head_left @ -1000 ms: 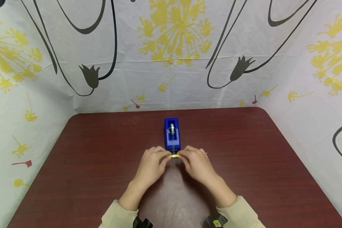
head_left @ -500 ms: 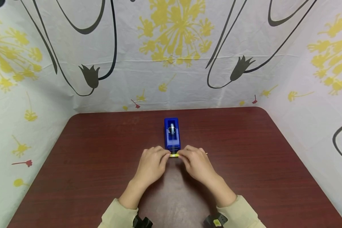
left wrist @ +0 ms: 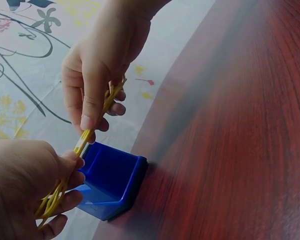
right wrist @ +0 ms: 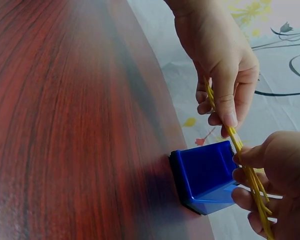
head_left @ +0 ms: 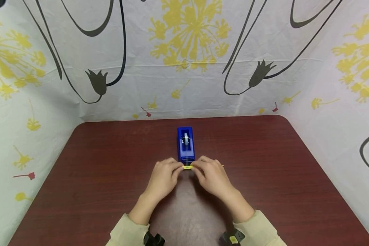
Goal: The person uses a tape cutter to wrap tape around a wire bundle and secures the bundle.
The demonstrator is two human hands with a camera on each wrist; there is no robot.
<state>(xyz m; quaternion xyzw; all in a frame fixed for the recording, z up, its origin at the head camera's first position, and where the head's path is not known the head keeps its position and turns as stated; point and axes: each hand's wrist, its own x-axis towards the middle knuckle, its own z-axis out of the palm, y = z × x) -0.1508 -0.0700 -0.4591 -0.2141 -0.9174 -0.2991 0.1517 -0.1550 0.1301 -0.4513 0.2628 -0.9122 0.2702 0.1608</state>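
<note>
A bundle of thin yellow wires [head_left: 187, 167] lies crosswise at the near end of a blue tape dispenser [head_left: 186, 145]. My left hand [head_left: 163, 176] pinches its left part between thumb and fingers, and my right hand [head_left: 213, 176] pinches the right part close by. Only a short stretch of the bundle shows between the fingertips. In the left wrist view, loose strands [left wrist: 52, 202] run behind the left fingers, and a pale patch lies on the bundle near the thumbs. The dispenser's toothed cutter [right wrist: 233, 150] is right beside the bundle; whether they touch, I cannot tell.
A roll of clear tape [head_left: 186, 139] sits inside the dispenser. The dark red wooden table [head_left: 117, 150] extends on both sides. White cloth with yellow and grey flower prints [head_left: 178, 92] hangs along the table's back and sides.
Both hands keep hold of the bundle in nearly the same place. The left hand has shifted very slightly, and the pale patch on the bundle shows less in the head view.
</note>
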